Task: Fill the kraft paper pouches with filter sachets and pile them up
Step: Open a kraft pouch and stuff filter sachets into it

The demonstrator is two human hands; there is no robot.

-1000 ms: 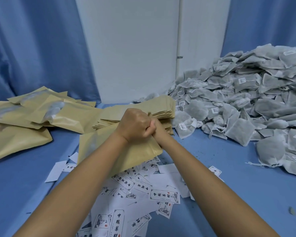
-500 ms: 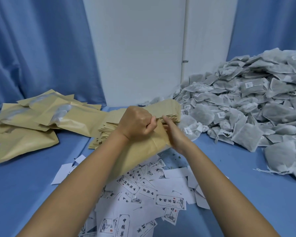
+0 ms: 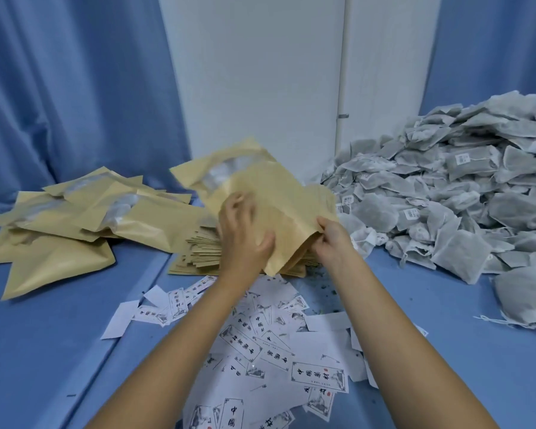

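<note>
The blue bench (image 3: 59,335) is the biggest thing and everything lies on it. On the right is a big grey heap of filter sachets (image 3: 464,187), soft little bags with strings and tags. On the left is the pile of filled pouches (image 3: 75,218), puffy and brown with clear windows. In the middle, at the back, sits the flat stack of empty pouches (image 3: 201,246). Near the person lie lots of white paper labels (image 3: 260,345) with black writing. Just above the flat stack, the held pouch (image 3: 279,199) is up in the air, tilted, with its clear window at the far end. The left hand (image 3: 245,233) holds its left edge with the thumb on the front, though this hand is a bit blurry. The right hand (image 3: 331,239) pinches the near right corner with its fingertips. I think the person is trying to pull the mouth of the pouch open, so no sachet is inside yet. The pouch looks light and thin, a bit stiff like paper, and it will crease if squeezed hard. It is best held by its edges near the open end. A sachet looks soft and squashy, and I think it is safest to pick it up by its body, not its string.
</note>
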